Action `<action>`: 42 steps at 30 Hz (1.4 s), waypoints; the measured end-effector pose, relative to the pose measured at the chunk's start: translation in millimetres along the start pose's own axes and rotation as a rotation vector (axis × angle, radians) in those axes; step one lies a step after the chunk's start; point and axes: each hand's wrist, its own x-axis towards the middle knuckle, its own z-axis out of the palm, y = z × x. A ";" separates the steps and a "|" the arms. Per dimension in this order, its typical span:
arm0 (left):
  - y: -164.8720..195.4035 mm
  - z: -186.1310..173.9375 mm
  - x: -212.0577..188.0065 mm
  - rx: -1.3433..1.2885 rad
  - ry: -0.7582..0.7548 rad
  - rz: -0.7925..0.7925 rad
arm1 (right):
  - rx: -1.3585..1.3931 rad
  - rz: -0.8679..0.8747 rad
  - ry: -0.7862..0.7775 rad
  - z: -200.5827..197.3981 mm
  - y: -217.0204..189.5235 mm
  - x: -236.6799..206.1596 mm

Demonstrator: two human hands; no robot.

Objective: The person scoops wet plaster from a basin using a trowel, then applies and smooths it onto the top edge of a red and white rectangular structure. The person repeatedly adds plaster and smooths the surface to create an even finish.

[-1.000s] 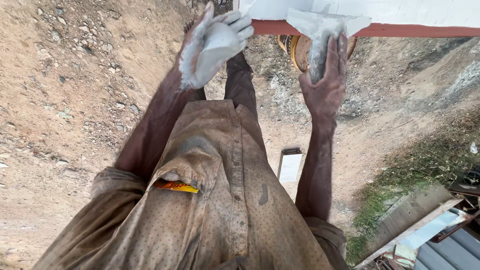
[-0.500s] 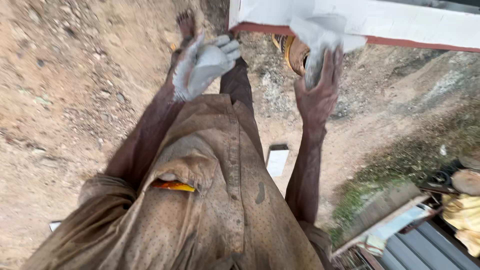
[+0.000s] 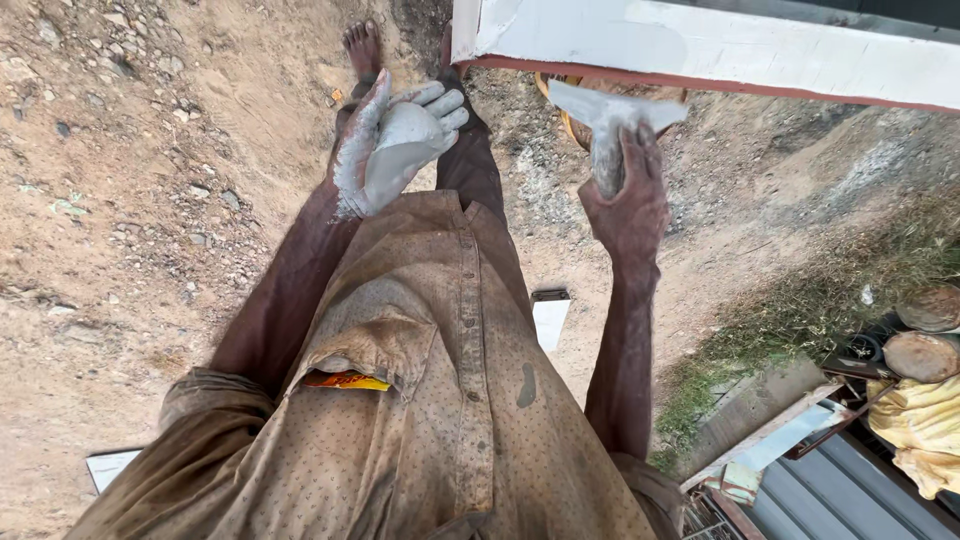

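My left hand (image 3: 395, 145) is raised palm up, coated in white paste, and cups a lump of grey-white paste (image 3: 405, 140) with the fingers spread. To the right, my right hand (image 3: 632, 205) grips a flat putty blade (image 3: 608, 120) smeared with the same paste. The blade's tip sits just under a white ledge with a red lower edge (image 3: 720, 50). The two hands are apart, with my brown dotted shirt (image 3: 450, 400) below them.
One bare foot (image 3: 362, 45) stands on stony dirt ground (image 3: 130, 180). A white tile (image 3: 550, 320) lies below. A yellow-rimmed pan (image 3: 560, 110) sits under the ledge. Grass (image 3: 800, 310), round pots (image 3: 925, 355), a yellow sack (image 3: 925, 430) and corrugated sheets (image 3: 840, 490) are at the right.
Both hands have dropped lower in view. The blade, earlier against the ledge's face, is now just beneath it. More of the ledge shows at the top.
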 end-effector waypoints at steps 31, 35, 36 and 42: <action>-3.3 7.4 -1.1 0.013 -0.019 0.010 | -0.148 -0.065 0.062 -31.0 -7.8 -10.9; -4.9 9.1 -1.9 -0.036 -0.019 0.025 | -0.087 -0.132 0.132 -24.2 -7.1 27.0; -6.1 9.2 -3.4 -0.018 -0.001 0.034 | -0.054 -0.070 0.083 -23.9 -7.7 35.6; -3.2 6.7 -16.3 -0.071 -0.049 0.091 | -0.111 -0.149 0.117 -22.8 -19.6 53.3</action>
